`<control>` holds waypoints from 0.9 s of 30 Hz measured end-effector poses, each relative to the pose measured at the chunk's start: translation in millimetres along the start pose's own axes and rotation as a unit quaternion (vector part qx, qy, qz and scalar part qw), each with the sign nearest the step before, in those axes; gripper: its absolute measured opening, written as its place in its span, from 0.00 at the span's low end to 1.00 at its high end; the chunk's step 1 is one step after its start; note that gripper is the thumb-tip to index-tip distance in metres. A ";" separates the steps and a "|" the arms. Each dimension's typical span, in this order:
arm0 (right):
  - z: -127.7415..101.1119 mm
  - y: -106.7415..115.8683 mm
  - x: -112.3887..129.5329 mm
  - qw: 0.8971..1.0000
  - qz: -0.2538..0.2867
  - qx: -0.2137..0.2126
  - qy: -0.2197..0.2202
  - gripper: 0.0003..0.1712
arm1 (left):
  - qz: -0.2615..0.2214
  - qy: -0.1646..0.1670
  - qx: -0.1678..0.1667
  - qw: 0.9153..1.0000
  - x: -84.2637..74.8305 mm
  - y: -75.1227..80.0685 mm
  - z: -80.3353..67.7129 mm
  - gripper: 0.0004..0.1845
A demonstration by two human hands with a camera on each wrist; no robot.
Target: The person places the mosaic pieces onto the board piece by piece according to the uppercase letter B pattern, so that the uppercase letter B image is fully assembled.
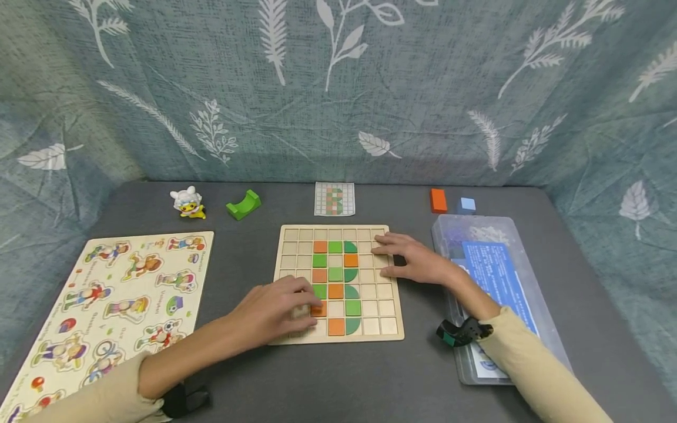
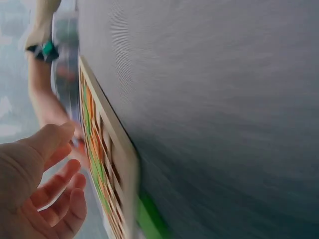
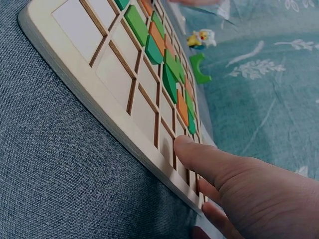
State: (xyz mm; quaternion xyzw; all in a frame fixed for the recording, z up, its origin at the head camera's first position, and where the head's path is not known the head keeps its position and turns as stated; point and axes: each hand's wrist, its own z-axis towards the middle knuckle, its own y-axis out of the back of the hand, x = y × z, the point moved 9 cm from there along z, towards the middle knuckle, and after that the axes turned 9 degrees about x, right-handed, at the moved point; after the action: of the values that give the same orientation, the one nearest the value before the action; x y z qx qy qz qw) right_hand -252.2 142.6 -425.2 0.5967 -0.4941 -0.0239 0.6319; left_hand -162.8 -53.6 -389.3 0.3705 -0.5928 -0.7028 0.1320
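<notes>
A wooden grid board lies in the middle of the grey table, with orange and green tiles filling its middle columns. My left hand rests over the board's lower left, fingers relaxed, fingertips touching an orange tile. In the left wrist view that hand holds nothing beside the board. My right hand lies flat on the board's right side, fingers straight. The right wrist view shows its finger pressing the board's rim.
A pattern card lies behind the board. A green arch block and a small toy figure sit at the back left, an orange block and a blue block at the back right. A clear plastic box is right, a character puzzle board left.
</notes>
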 end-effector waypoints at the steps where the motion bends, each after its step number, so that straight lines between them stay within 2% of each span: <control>1: 0.4 -0.5 0.0 1.000 0.000 0.001 0.000 0.29 | 0.000 0.018 -0.005 1.000 7.2 2.6 -10.3 0.11; 6: 1.4 -1.9 0.5 1.000 -0.003 0.002 0.002 0.29 | 0.012 0.087 -0.056 0.995 35.8 17.2 -57.6 0.12; 8: 0.5 -0.9 0.4 1.000 -0.002 0.001 -0.001 0.29 | 0.019 0.103 -0.079 0.991 42.0 22.2 -70.4 0.13; 11: -0.8 0.2 -0.3 1.000 0.001 0.002 -0.006 0.29 | 0.020 0.133 -0.087 0.987 49.2 24.6 -82.9 0.14; 15: -0.9 -0.3 -0.8 1.000 0.007 0.008 -0.011 0.29 | 0.011 0.157 -0.080 0.984 52.5 23.5 -91.6 0.15; 22: -0.2 0.2 0.4 1.000 0.009 0.006 -0.010 0.29 | -0.024 0.126 -0.102 0.987 47.7 18.3 -96.8 0.17; 27: -0.3 0.4 0.1 1.000 0.011 0.008 -0.012 0.29 | -0.039 0.128 -0.101 0.986 48.7 15.0 -95.9 0.17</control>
State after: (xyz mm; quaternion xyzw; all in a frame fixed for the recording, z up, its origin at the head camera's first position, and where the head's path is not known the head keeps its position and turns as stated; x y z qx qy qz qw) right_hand -252.1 142.9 -424.8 0.5957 -0.5083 -0.0201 0.6215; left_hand -135.3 -158.5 -395.3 0.4649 -0.4819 -0.7107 0.2158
